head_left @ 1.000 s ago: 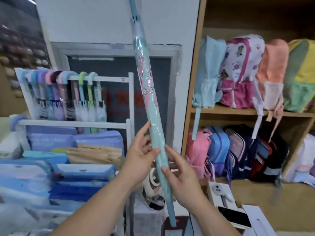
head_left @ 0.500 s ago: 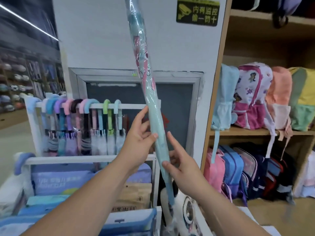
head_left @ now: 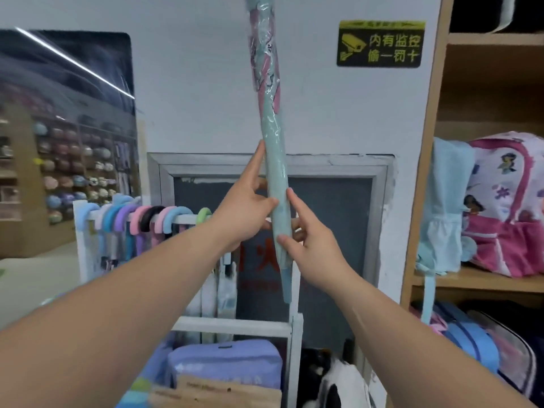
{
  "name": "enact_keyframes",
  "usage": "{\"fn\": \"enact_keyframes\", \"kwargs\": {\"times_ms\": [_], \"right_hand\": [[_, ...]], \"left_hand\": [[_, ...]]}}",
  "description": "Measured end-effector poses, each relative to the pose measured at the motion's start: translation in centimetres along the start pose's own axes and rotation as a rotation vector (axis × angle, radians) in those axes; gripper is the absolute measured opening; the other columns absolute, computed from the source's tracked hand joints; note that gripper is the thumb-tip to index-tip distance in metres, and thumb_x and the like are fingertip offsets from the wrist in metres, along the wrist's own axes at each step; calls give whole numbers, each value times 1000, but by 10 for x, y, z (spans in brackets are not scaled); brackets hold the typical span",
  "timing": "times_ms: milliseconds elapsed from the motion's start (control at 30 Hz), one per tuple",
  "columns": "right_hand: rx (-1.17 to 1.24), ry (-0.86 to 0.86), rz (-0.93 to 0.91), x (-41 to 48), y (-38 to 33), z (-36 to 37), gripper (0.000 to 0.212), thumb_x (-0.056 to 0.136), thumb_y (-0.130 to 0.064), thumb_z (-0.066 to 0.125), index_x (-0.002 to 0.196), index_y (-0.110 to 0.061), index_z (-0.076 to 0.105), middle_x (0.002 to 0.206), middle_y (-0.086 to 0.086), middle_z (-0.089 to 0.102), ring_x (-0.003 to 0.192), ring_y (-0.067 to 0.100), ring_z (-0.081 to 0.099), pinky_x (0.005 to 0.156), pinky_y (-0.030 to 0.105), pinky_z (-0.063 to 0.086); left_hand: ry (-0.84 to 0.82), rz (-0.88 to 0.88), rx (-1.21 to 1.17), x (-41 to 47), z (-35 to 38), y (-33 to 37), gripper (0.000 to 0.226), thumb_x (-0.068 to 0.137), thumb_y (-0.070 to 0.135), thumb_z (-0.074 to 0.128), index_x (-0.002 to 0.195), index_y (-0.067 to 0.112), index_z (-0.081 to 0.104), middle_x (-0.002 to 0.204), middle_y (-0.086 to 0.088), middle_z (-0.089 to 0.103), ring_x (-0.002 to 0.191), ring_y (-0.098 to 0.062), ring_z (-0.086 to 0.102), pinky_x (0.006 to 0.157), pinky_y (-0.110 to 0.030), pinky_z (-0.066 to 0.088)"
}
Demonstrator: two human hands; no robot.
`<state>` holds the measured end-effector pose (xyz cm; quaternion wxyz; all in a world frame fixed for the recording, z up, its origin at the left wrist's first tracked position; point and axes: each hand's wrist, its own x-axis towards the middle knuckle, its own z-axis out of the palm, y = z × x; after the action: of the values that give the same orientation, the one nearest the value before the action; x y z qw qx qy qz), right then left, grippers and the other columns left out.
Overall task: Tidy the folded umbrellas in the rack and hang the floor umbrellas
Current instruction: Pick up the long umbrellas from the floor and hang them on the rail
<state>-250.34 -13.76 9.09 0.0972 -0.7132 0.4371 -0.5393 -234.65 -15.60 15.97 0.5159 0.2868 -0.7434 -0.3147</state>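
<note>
A: Where's the long umbrella?
B: Held upright in front of the wall, narrow end down. The top runs out of frame, so I can't see the handle. It's above and to the right of the rack rail, where hooked handles already hang.
A: Hands?
B: The left hand pinches the shaft, thumb in front, fingers behind, forefinger straight up the side. The right hand is just below, thumb and fingers lightly round it.
A: Handling?
B: Looks light and stiff along its length. Clear plastic sleeve — probably slippery, may slide over the fabric. Best hold is the firm lower section, or the hook when hanging — not the loose wrap higher up.
</note>
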Motion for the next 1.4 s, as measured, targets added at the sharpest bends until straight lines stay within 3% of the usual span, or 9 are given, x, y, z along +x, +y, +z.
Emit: {"fn": "enact_keyframes", "kwargs": {"times_ms": [133,267,500,733,833,967,1033,1200,1400], "right_hand": [[27,-22,-69,43,11,-8,82,96,-18,65,147,-64,19,95,-3,66,77,9,65,73,22,58],[66,-20,-106,81,18,-7,81,96,-18,65,145,-66,22,90,-3,68,79,14,69,77,36,62],[-8,45,-190,134,9,0,81,97,-15,64,147,-64,23,88,-2,65,73,12,65,78,36,61],[42,90,-191,176,-8,24,81,96,-16,65,143,-68,23,92,3,62,77,22,66,75,40,62],[13,110,-175,182,-7,39,81,98,-16,63,145,-67,21,91,0,61,74,19,64,74,38,62],[-71,86,-134,173,10,63,83,99,-16,59,149,-63,12,87,-10,59,67,6,59,70,23,56],[-142,57,-115,167,19,70,91,99,-16,59,149,-64,2,85,-10,61,66,7,59,68,23,52],[-248,-45,-44,155,29,76,98,98,-18,59,146,-65,-13,97,-3,69,70,12,63,68,31,54],[-260,-155,-43,148,42,69,96,95,-23,57,147,-64,-12,117,-6,68,60,7,58,68,35,56]], "left_hand": [[46,41,62,35,-2,4,96,98,-4,55,144,70,14,120,1,65,98,-22,74,75,-48,64],[121,74,64,60,-4,1,92,99,-3,54,147,66,17,119,0,66,94,-24,75,80,-50,62],[181,129,91,95,-24,9,93,98,-3,55,151,61,14,117,-4,66,91,-20,76,79,-43,63],[222,186,137,130,-59,11,93,97,-3,55,150,62,16,114,-5,66,93,-19,74,74,-41,64],[204,184,112,138,-72,0,93,97,-2,56,149,64,16,114,-4,65,93,-18,73,74,-40,64],[179,146,80,135,-78,-34,95,97,-2,56,147,67,13,111,-2,66,88,-14,74,74,-33,63],[141,117,37,132,-78,-52,97,97,-3,56,145,69,12,111,-5,67,92,-18,74,77,-40,63],[83,46,-47,125,-74,-79,98,96,-6,55,147,67,13,112,-4,69,95,-25,74,80,-50,62],[29,-12,-124,116,-68,-92,99,97,-8,54,149,65,12,113,-4,71,92,-17,76,75,-47,64]]}}
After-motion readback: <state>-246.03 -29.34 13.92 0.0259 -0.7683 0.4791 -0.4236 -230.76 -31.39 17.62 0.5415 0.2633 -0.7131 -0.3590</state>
